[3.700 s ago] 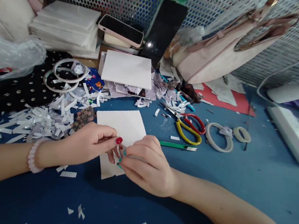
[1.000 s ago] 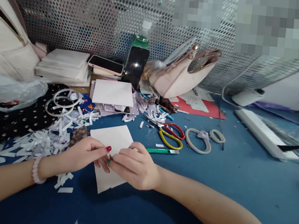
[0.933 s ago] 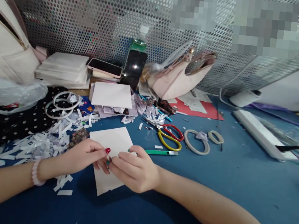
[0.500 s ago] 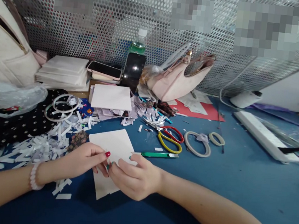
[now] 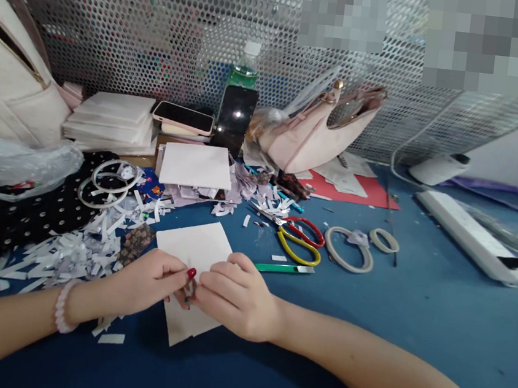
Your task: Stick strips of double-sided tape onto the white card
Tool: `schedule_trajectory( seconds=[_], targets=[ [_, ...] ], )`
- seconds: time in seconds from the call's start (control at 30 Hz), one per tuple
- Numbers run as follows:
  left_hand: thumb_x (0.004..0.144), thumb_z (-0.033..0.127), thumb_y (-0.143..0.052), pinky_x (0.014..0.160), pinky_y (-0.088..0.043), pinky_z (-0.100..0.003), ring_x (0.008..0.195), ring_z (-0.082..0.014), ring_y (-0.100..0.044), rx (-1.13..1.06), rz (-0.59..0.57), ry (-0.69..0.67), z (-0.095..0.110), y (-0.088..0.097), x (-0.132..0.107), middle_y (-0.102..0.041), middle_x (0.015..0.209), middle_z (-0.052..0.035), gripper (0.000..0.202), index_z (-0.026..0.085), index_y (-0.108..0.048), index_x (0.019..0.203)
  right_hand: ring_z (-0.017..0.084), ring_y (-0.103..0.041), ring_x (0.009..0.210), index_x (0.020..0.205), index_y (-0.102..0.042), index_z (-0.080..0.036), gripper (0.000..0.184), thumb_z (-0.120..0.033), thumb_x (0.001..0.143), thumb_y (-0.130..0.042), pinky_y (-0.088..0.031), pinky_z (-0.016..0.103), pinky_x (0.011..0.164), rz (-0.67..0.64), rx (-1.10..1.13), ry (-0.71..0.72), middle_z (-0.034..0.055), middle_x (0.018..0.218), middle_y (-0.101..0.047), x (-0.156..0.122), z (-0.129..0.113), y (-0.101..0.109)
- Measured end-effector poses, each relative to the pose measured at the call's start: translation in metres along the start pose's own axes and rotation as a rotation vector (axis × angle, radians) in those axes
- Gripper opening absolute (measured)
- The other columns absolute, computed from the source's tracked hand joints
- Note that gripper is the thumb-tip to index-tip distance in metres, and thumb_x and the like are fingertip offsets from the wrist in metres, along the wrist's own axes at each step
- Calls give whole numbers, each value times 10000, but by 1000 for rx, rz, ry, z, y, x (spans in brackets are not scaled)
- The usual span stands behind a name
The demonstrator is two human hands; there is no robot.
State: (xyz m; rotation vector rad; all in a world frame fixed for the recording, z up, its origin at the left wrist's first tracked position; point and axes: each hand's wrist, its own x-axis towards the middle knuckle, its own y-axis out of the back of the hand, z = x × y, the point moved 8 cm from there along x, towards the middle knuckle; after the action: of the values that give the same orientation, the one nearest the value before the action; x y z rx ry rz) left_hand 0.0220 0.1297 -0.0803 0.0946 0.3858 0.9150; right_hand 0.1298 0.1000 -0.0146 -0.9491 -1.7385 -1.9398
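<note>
My left hand, with a beaded bracelet at the wrist, is pinched closed above a white sheet of paper or card. My right hand meets it fingertip to fingertip, its fingers curled in. Whatever lies between the fingertips is too small and hidden to make out. The white sheet lies flat and angled on the blue table, partly covered by both hands. Just beyond my right hand is a green craft knife. Scissors with one red and one yellow handle lie behind it.
Paper scraps are heaped left of my hands. Rolls of tape lie to the right, near a white power strip. Behind stand stacked white cards, a phone, a bottle and a pink handbag.
My right hand's fingers have curled in and drawn closer to my left fingertips, covering part of the craft knife. The view has shifted slightly.
</note>
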Motion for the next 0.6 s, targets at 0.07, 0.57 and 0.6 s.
schedule_trajectory(
  seconds=[0.07,0.57,0.6],
  targets=[
    [924,315,-448,568,-500,-189,647,-148,-707,13,4,-14,2,-1,-1,-755,709,-64,360,158,-612,645,147,-555,723,796,-594,-163,181,-162,972,-552,-383,323,669,16,36,-65,20,780,-678,0,4,0],
    [1004,482,-415,606,-519,-207,722,-166,-729,-61,-26,-22,-2,-3,-2,-770,799,-81,482,144,-703,817,170,-601,789,931,-552,-222,156,-78,872,-565,-494,299,712,21,535,-509,24,830,-631,-11,37,-21],
    [1008,492,-409,617,-522,-209,737,-166,-729,-70,-35,-20,-3,-3,-2,-773,830,-83,492,145,-715,843,168,-603,790,921,-565,-221,167,-64,865,-561,-502,295,705,27,569,-528,25,829,-626,-12,39,-21]
  ],
)
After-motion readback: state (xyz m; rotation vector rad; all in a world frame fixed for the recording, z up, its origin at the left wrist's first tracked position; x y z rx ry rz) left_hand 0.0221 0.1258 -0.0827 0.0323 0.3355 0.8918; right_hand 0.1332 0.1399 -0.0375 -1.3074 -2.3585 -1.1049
